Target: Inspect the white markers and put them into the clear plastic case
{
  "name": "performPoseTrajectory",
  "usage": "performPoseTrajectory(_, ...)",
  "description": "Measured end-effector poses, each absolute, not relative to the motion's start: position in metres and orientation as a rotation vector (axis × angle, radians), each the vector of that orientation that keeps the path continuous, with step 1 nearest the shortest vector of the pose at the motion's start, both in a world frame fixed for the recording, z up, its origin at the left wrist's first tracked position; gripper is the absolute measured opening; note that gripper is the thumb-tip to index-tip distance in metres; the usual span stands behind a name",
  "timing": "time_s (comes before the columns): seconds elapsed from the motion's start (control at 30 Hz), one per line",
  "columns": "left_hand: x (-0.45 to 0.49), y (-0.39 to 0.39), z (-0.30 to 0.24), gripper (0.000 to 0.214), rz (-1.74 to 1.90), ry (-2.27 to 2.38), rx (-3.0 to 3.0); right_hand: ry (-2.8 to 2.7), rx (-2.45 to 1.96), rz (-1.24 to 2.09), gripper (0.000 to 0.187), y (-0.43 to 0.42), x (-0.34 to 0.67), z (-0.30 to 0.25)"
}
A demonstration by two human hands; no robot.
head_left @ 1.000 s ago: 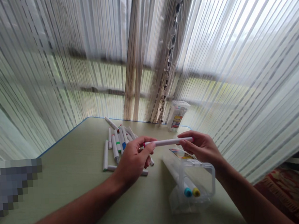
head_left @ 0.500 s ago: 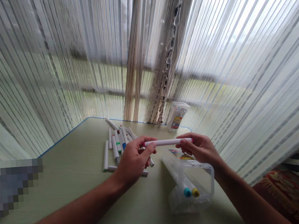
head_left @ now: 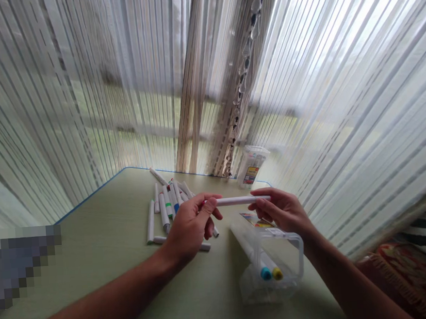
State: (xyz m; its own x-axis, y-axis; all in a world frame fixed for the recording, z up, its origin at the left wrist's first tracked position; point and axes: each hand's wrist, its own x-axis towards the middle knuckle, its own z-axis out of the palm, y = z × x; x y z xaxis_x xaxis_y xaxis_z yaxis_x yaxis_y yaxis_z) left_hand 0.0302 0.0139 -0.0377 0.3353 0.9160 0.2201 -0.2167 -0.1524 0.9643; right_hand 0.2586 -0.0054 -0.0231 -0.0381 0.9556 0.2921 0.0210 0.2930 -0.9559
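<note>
A white marker pen point(head_left: 234, 201) is stretched level between my two hands above the table. My left hand point(head_left: 193, 221) pinches its left end, where a trace of pink shows. The right end is held between the thumb and fingers of my right hand point(head_left: 280, 208). Under and beside my right hand lies a clear plastic case point(head_left: 302, 255) on its side, with a blue-ended marker point(head_left: 265, 273) and a yellow-ended marker point(head_left: 277, 273) inside. Behind my left hand several white markers point(head_left: 163, 212) lie in a loose pile, partly covered by the hand.
A second clear case point(head_left: 252, 169) with a label stands upright at the table's back edge. The pale green table point(head_left: 109, 244) has a blue rim. String curtains point(head_left: 137, 77) hang right behind it. Patterned fabric point(head_left: 411, 277) is at the lower right.
The marker has turned slightly in my fingers, and less of its pink ends shows. Both hands stay in nearly the same place; the case and pile have not moved.
</note>
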Motion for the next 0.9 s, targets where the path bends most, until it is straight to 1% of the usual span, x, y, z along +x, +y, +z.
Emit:
performPoseTrajectory(0.3,0.027,0.016,-0.035,0.028,1.317,0.73,1.347,-1.3,-0.994,0.843,0.025,0.0,0.264,-0.027)
performPoseTrajectory(0.53,0.023,0.016,-0.034,0.024,1.243,0.724,1.435,-1.359,-1.018,0.929,0.029,-0.002,0.263,-0.026)
performPoseTrajectory(0.7,0.025,0.015,-0.038,0.026,1.173,0.697,1.434,-1.354,-1.036,0.964,0.026,-0.012,0.254,-0.023)
performPoseTrajectory(0.9,0.024,0.014,-0.035,0.027,1.235,0.755,1.454,-1.321,-1.036,0.911,0.024,-0.01,0.253,-0.022)
